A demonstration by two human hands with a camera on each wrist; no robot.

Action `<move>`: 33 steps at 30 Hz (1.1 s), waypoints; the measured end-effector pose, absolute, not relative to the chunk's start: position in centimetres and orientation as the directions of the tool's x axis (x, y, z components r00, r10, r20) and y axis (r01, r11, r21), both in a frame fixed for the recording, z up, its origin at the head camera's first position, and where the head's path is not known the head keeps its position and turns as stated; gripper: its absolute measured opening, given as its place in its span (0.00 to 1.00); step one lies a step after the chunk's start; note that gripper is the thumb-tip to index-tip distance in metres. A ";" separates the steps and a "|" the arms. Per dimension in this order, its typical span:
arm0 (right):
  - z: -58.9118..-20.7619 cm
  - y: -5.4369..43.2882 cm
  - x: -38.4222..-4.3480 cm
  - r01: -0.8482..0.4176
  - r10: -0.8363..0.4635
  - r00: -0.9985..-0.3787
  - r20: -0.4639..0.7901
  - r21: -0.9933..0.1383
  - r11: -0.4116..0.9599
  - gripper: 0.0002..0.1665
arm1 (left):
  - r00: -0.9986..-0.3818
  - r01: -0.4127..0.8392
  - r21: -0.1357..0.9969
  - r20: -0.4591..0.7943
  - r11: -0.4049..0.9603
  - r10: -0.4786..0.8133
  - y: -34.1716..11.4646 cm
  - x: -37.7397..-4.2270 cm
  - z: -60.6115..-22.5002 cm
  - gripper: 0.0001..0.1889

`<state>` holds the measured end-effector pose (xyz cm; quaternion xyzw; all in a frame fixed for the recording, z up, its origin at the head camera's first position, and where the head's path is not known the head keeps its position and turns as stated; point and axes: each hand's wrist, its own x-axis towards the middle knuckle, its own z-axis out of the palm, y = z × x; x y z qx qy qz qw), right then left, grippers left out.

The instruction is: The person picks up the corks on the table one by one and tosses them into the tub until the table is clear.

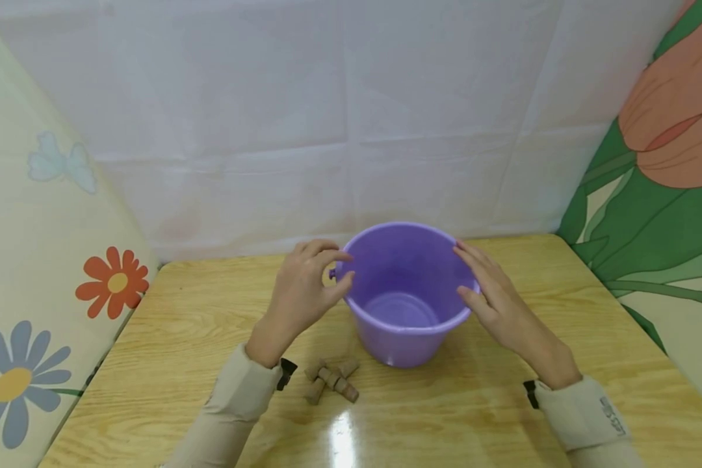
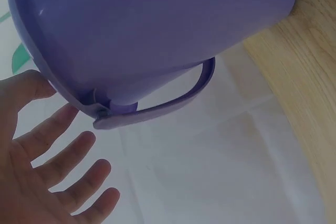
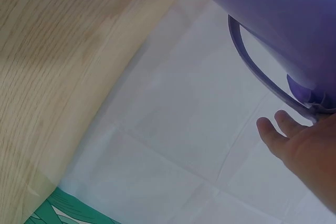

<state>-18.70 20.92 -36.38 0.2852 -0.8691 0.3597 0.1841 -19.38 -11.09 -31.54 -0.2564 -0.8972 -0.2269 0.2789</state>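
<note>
One bucket (image 1: 400,344), purple, stands upright on one table (image 1: 222,377), slightly right of the scene's middle, with its mouth facing up. Two hands are at the rim, one per side.

Left hand (image 1: 303,287): at the left side of the rim, beside a hinge. Its fingers are spread; the thumb touches the rim and the forefinger's tip lies against or just beside it.

Right hand (image 1: 506,315): at the right side of the rim. Its fingers are extended and spread from the thumb, touching the rim; in the right wrist view most of this hand is out of frame.

One handle (image 2: 157,113), also purple, hangs down along the outside of the bucket.

One pile of brown pieces (image 1: 331,382) lies crosswise on the table, near and left of the bucket. At least three are present; overlap prevents an exact count.

Two sleeves, both beige, cover the forearms; one black clip shows at each cuff.

Background: one white cloth (image 1: 257,97) at the far side; two flowers, red and blue, and one butterfly (image 1: 62,162) printed at left; one large pink flower (image 1: 681,110) at right.
</note>
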 end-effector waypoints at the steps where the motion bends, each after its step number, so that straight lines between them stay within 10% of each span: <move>1: -36.4 20.9 -18.7 -0.627 -0.363 -0.770 0.524 -0.521 0.579 0.35 | -0.718 0.579 0.267 0.614 0.770 0.328 -11.3 -19.4 -31.6 0.11; 33: -36.4 21.0 -18.8 -0.638 -0.367 -0.762 0.533 -0.522 0.566 0.35 | -0.803 0.454 0.276 0.538 0.847 0.256 -15.9 -16.9 -33.4 0.13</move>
